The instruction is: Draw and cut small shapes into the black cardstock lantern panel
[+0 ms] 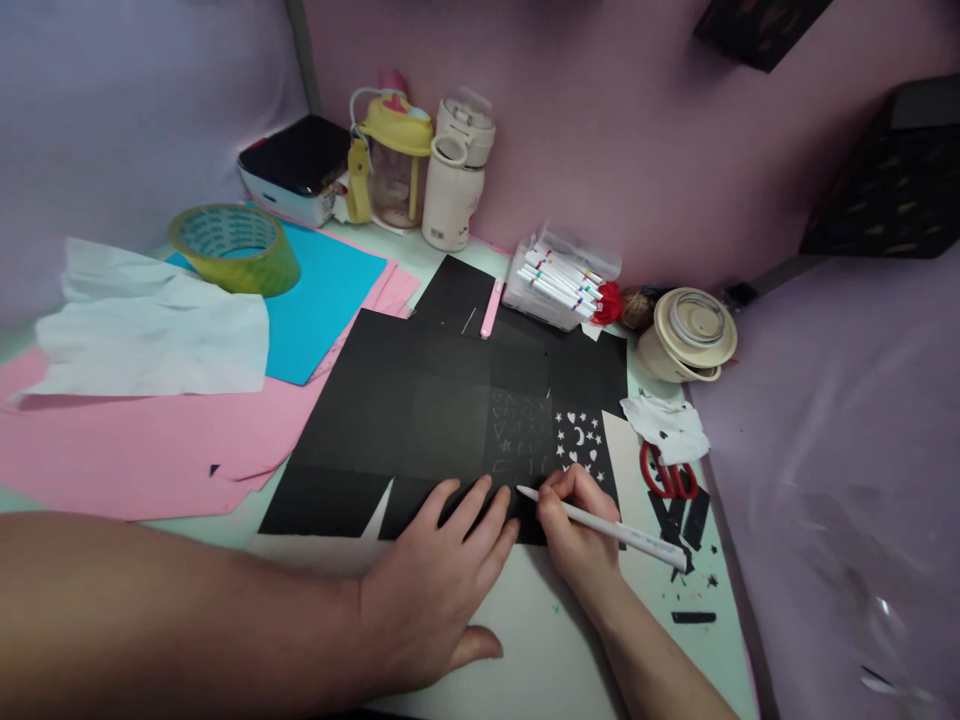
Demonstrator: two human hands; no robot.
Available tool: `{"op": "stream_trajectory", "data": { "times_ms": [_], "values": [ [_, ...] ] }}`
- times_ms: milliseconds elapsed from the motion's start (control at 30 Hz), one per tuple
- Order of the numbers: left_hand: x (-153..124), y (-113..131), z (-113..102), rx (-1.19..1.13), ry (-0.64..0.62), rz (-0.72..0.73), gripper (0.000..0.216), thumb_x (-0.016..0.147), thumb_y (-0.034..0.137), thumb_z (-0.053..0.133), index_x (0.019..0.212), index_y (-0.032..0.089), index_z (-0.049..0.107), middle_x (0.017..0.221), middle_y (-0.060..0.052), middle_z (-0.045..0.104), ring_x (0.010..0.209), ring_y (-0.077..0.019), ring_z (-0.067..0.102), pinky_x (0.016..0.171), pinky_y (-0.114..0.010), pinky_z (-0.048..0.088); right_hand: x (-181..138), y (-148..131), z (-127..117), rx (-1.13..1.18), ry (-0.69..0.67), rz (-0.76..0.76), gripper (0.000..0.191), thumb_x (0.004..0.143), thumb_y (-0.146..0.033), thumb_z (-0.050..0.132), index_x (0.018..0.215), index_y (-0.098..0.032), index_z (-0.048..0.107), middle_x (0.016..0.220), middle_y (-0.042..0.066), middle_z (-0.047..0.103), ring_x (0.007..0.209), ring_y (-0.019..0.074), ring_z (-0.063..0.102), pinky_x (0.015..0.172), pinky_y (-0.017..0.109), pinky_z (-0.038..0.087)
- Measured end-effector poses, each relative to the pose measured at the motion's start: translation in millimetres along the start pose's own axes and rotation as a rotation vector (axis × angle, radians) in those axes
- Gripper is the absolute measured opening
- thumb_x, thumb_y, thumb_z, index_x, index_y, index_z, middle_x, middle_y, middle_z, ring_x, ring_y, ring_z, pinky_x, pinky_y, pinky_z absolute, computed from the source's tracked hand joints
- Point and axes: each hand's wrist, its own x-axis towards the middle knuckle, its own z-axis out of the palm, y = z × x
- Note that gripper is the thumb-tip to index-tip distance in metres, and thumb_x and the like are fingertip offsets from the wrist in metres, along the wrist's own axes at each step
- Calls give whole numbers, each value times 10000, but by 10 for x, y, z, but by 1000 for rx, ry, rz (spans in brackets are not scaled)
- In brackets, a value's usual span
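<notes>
Left hand pins black paper; right hand holds pen beside white stars.

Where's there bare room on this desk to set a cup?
The best bare patch is the pale surface between the left hand and the right hand, which holds a white pen, below the black paper. A strip runs between the pink paper and the forearm. Crowded: the back row of bottles, and the right edge around the scissors.

No legible text, brand or number found. Only signs: white hearts, stars, crescent moon drawn on black paper sheet; fainter outlined hearts just left.
</notes>
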Motion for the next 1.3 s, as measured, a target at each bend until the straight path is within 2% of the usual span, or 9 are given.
{"op": "stream_trajectory", "data": {
  "times_ms": [167,700,1133,1300],
  "values": [
    [6,-9,1,-1,2,-3,823,849,740,392,1380,117,481,1465,-186,436,1316,-383,368,1047,-542,183,0,3,1,-4,57,26,250,852,-232,561,642,-221,426,604,-38,521,556,123,476,540,255,392],
    [0,2,13,-19,-14,-5,850,849,737,400,1405,95,446,1486,-197,402,1327,-391,351,1057,-548,175,13,-7,2,-20,29,-10,251,870,-254,568,651,-218,450,619,-29,548,571,130,505,565,269,413],
    [3,-5,-18,-12,-4,0,815,852,730,405,1379,113,482,1467,-192,433,1322,-386,367,1047,-541,183,20,-18,17,-18,77,-40,280,812,-139,520,632,-233,326,579,-61,393,528,109,378,502,253,331],
    [12,-11,-15,-10,2,0,815,850,731,407,1377,115,486,1464,-189,438,1321,-382,371,1048,-539,193,16,-16,12,-22,70,-39,276,809,-132,519,640,-232,326,587,-61,395,534,109,374,507,251,328]
  ]
}}
